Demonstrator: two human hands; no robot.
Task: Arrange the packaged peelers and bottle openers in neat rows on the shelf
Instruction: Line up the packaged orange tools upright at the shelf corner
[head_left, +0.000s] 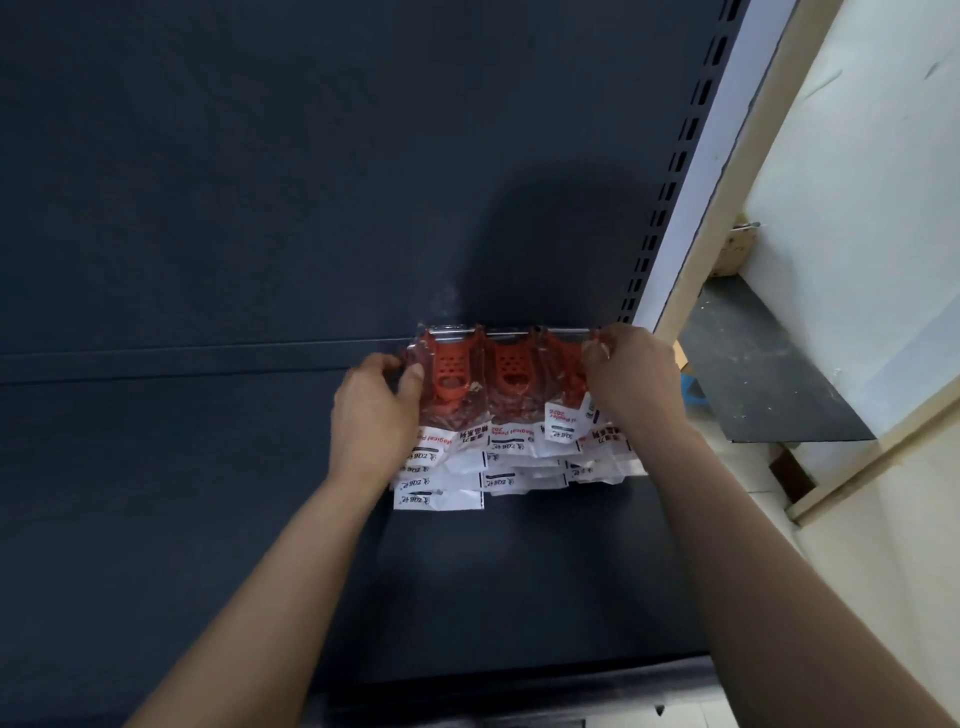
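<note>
1. Far back on the dark shelf (208, 467), the packaged peelers (511, 410) lie in overlapping rows.
2. They look light and slippery, so the edges seem best to hold.
3. The left hand (374, 410) grips the left packet, and the right hand (631, 374) pinches the top right corner.

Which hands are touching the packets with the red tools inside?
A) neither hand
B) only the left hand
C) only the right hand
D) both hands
D: the left hand grips the left end of the packaged peelers, and the right hand pinches their right end, on the dark shelf.
</note>
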